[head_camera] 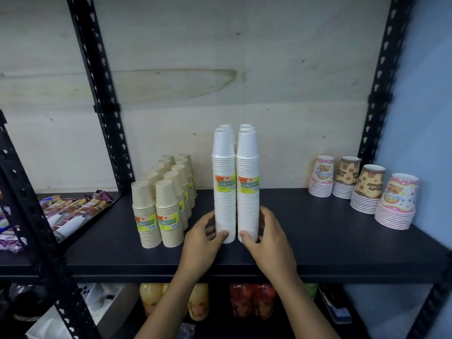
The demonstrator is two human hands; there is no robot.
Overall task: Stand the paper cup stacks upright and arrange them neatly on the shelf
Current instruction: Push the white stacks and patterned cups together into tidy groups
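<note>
Two tall white cup stacks stand upright side by side at the middle of the black shelf (318,241), more white stacks lined up behind them. My left hand (203,243) grips the base of the left white stack (223,187). My right hand (266,238) grips the base of the right white stack (247,187). Both front stacks carry green and orange labels. To the left, beige cup stacks (156,211) stand upright in two rows running back toward the wall. At the right, several short patterned cup stacks (367,189) stand in a diagonal line.
Black slotted uprights (102,94) frame the shelf against a pale wooden back panel. Snack packets (73,206) lie on the neighbouring shelf at the left. Bottled drinks (254,302) stand on the shelf below. Bare shelf surface lies between the white and patterned stacks.
</note>
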